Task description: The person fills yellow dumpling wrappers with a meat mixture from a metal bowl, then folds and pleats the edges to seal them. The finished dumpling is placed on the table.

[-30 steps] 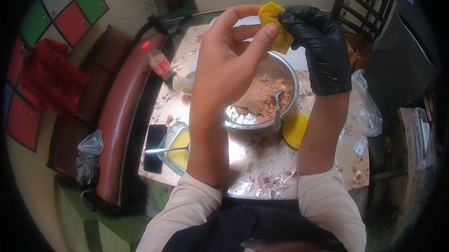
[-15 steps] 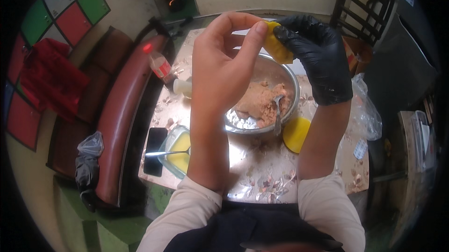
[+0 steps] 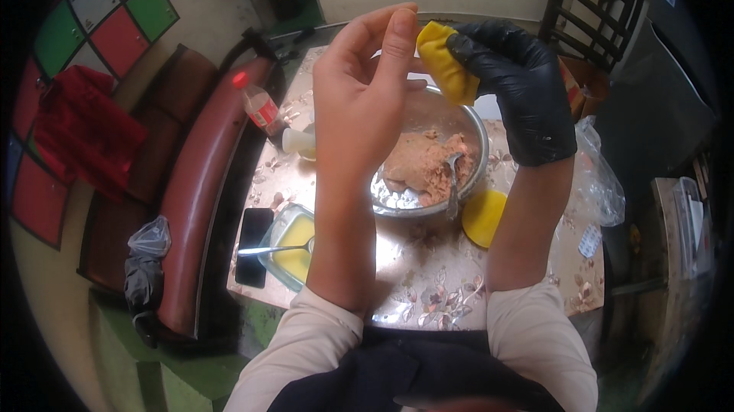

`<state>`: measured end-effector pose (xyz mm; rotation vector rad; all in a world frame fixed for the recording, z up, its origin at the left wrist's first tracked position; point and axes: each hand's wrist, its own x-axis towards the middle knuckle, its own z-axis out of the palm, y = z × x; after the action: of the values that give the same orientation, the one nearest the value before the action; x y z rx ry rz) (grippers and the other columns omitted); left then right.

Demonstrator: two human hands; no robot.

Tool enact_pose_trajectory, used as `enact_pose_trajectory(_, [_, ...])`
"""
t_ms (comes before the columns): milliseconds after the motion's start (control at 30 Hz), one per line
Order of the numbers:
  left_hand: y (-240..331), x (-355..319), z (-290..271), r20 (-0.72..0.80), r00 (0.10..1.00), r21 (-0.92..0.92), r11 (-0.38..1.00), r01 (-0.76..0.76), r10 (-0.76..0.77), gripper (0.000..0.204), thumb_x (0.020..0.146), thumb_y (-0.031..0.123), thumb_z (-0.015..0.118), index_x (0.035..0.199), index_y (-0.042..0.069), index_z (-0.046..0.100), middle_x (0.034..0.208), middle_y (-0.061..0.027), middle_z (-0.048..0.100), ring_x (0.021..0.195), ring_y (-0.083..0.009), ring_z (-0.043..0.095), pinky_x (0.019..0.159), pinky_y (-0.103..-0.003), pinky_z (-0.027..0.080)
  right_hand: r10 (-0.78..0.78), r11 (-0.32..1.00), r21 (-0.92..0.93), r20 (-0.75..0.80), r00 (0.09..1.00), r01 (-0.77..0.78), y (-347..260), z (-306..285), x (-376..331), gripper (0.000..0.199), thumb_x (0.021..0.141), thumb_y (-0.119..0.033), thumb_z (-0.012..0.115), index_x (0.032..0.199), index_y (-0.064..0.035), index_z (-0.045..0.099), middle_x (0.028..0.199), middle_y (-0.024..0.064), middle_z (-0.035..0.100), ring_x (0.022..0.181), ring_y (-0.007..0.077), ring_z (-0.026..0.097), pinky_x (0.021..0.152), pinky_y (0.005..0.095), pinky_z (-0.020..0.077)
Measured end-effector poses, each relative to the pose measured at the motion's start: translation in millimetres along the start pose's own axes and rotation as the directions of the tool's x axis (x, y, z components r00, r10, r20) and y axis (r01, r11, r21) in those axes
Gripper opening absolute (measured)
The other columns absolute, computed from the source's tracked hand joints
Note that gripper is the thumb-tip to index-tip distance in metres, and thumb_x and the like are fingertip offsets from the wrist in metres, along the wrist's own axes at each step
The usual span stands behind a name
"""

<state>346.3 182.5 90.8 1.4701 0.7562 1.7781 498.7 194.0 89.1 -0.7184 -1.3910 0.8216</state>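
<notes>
Above the table my right hand (image 3: 520,91), in a black glove, pinches a folded yellow dumpling (image 3: 447,64) between thumb and fingers. My bare left hand (image 3: 367,83) is just left of the dumpling. Its thumb and index finger press together, with nothing visible between them. Below both hands stands a metal bowl (image 3: 483,160) of pinkish minced meat (image 3: 420,160). A spoon (image 3: 453,183) is stuck in the meat and leans on the bowl's rim. Flat round yellow wrappers (image 3: 483,218) lie by my right forearm.
Left of my left forearm, a glass dish (image 3: 284,270) of yellow liquid has a spoon (image 3: 267,250) across it, beside a dark phone (image 3: 254,240). Farther off are a red-capped bottle (image 3: 260,106) and a whitish container (image 3: 297,143). A clear plastic bag (image 3: 600,175) lies at right.
My left thumb and index finger have come off the dumpling and moved slightly left and up. The dumpling stays in my right hand and shows more of its folded side.
</notes>
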Motion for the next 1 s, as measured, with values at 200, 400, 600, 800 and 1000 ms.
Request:
enact_pose_trajectory(200, [-6.5,2.9,0.2,0.056,0.998,0.060,0.998,-0.023,0.020,0.035,0.090,0.028,0.068,0.107,-0.002,0.066,0.093,-0.0114,0.069,0.083,-0.0156,0.068,0.068,-0.023,0.054,0.057,0.990,0.128,-0.042,0.997,-0.051,-2.9,-1.2,0.9,0.018,0.084,-0.011,0.072,0.101,-0.0037,0.070,0.093,0.0064,0.069,0.082,0.0151,0.067,0.071,0.0281,0.0560])
enact_pose_trajectory(400, [-7.6,2.8,-3.1,0.033,0.999,0.085,0.996,-0.040,0.037,0.033,0.089,0.025,0.069,0.106,-0.003,0.066,0.091,-0.0102,0.070,0.083,-0.0125,0.066,0.070,-0.023,0.052,0.026,0.992,0.126,-0.008,1.000,-0.025,-0.9,4.3,-1.0,0.019,0.085,-0.013,0.071,0.102,-0.0027,0.069,0.094,0.0075,0.069,0.083,0.0165,0.067,0.070,0.0300,0.0584])
enact_pose_trajectory(600, [-6.9,2.9,-0.6,0.058,0.998,0.023,0.999,-0.034,0.033,0.039,0.087,0.022,0.071,0.114,-0.004,0.062,0.092,-0.0128,0.070,0.084,-0.0154,0.067,0.075,-0.024,0.053,0.031,0.976,0.218,-0.033,0.999,-0.023,0.2,2.2,1.4,0.020,0.085,-0.013,0.071,0.102,-0.0024,0.069,0.095,0.0091,0.069,0.084,0.0177,0.068,0.072,0.0305,0.0588])
enact_pose_trajectory(800, [-5.3,2.6,-2.0,0.114,0.993,-0.007,1.000,0.025,-0.024,0.044,0.086,0.019,0.072,0.120,-0.004,0.058,0.095,-0.0148,0.070,0.088,-0.0176,0.069,0.074,-0.024,0.054,0.018,0.981,0.196,-0.040,0.999,-0.010,2.9,1.0,1.0,0.018,0.085,-0.013,0.071,0.100,-0.0029,0.070,0.091,0.0059,0.070,0.081,0.0149,0.067,0.069,0.0265,0.0552])
enact_pose_trajectory(1000, [0.5,1.2,-1.0,0.088,0.995,0.013,0.999,0.038,-0.039,0.041,0.086,0.018,0.072,0.119,-0.004,0.059,0.096,-0.0139,0.070,0.083,-0.0171,0.070,0.066,-0.023,0.056,-0.019,1.000,0.019,-0.098,0.995,0.021,0.1,-3.2,0.5,0.022,0.084,-0.023,0.073,0.097,-0.0049,0.073,0.088,0.0042,0.071,0.068,0.0101,0.059,0.065,0.0233,0.0472])
